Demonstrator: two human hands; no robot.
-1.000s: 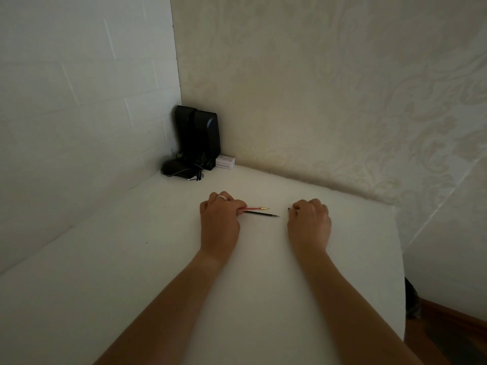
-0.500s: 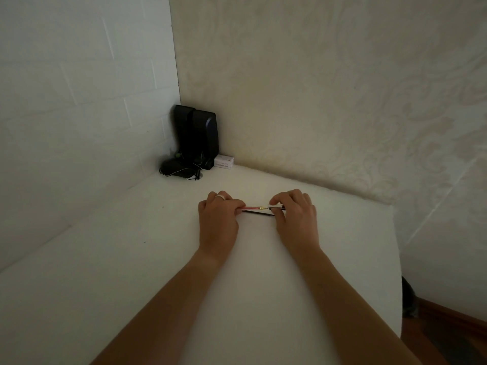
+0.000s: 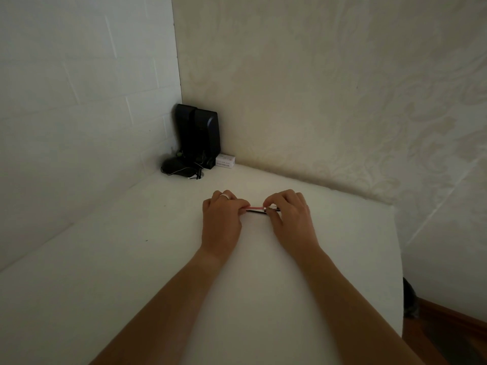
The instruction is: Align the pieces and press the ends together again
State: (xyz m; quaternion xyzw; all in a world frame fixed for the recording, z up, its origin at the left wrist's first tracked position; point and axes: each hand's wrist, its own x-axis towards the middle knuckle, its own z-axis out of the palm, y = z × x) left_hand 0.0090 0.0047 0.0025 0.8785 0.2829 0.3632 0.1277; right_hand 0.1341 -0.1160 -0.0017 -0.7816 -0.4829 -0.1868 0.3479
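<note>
White tabletop [image 3: 263, 272], wall corner. Left hand [image 3: 221, 219] pinches one end of a pink pen [image 3: 255, 207]; right hand [image 3: 290, 217] pinches the other. A black refill [image 3: 257, 211] lies just beneath. Advise steady, straight, light-fingered handling so neither rolls.

On a white table [image 3: 303, 299], the left hand [image 3: 221, 219] and right hand [image 3: 291, 216] pinch opposite ends of a red pen [image 3: 254, 207]; a black pen [image 3: 257, 211] lies just beneath it (partly hidden by fingers). Black speakers [image 3: 200, 133] and a small box [image 3: 225, 161] stand in the corner.
</note>
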